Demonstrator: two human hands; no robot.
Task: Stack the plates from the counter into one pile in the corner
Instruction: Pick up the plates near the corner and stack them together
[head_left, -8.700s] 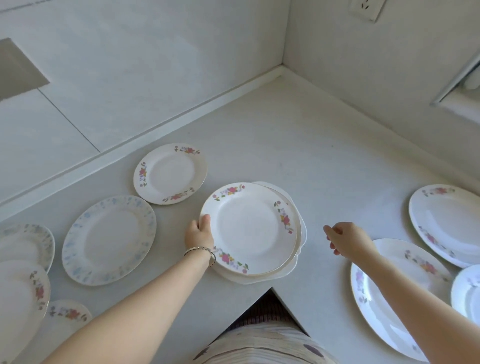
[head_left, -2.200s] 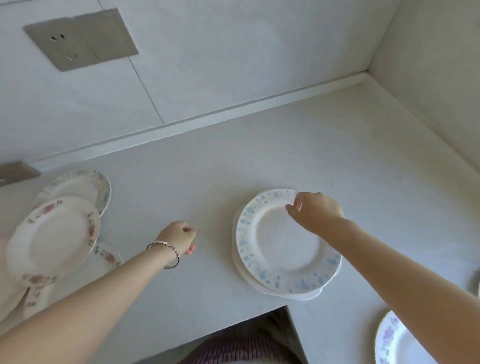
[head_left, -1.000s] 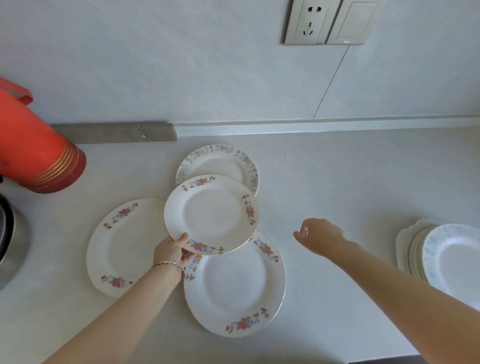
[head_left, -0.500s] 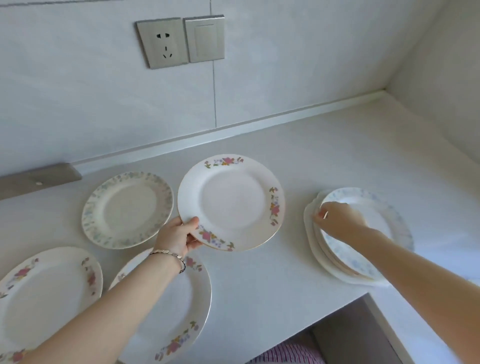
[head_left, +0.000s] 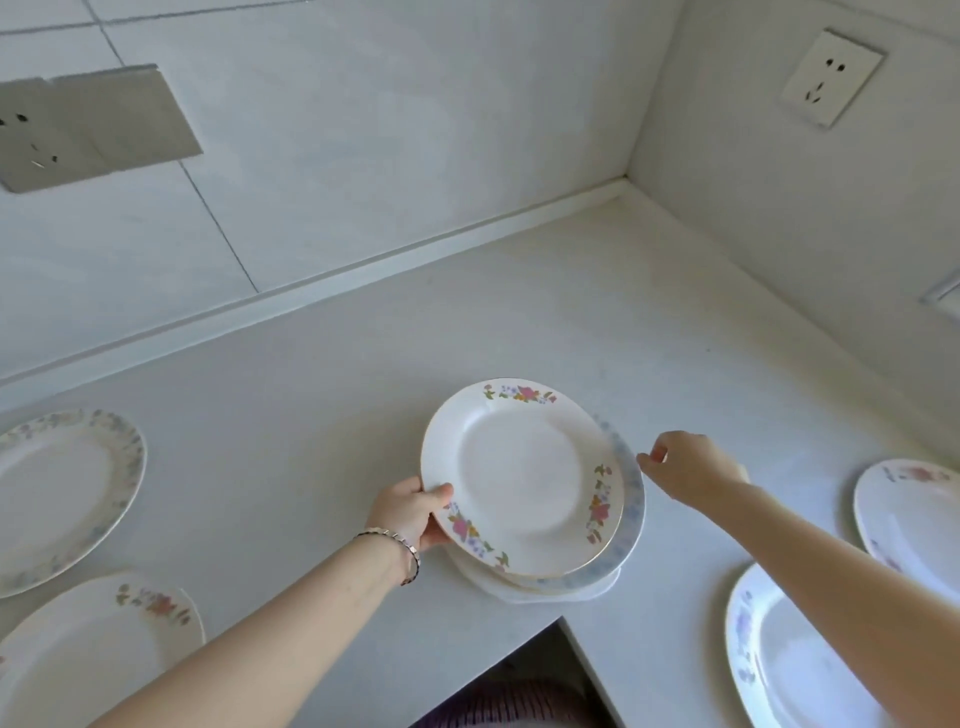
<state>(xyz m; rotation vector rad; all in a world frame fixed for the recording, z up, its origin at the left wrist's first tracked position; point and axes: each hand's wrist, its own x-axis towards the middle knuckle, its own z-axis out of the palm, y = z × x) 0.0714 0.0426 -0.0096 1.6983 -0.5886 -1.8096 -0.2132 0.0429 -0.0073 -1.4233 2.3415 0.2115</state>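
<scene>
The left hand (head_left: 410, 512) grips the near-left rim of a pink-flowered plate (head_left: 519, 478), thumb on top and fingers curled beneath. A bracelet (head_left: 400, 545) circles that wrist. The plate sits over the pile (head_left: 545, 592), offset a little to the left, so the blue plate (head_left: 631, 499) under it shows as a crescent along the right side, with white rims below that. I cannot tell whether the held plate already rests on the pile.

The right hand (head_left: 691, 467) is just beside the pile's right edge, fingers curled and thumb and forefinger close together at the blue rim. Whether they touch it I cannot tell.

The pile stands on the counter (head_left: 519, 322) at the near inner edge, well apart from the far corner (head_left: 626, 182) where the walls meet.

Four more plates lie flat:
- a pale-rimmed plate (head_left: 67, 493) at far left
- a rose plate (head_left: 98, 654) at near left
- a cut-off plate (head_left: 914, 514) at far right
- a purple-flowered plate (head_left: 779, 665) at near right

A grey socket (head_left: 78, 124) is on the left wall and a white socket (head_left: 831, 78) on the right wall. Neither bears readable writing.
</scene>
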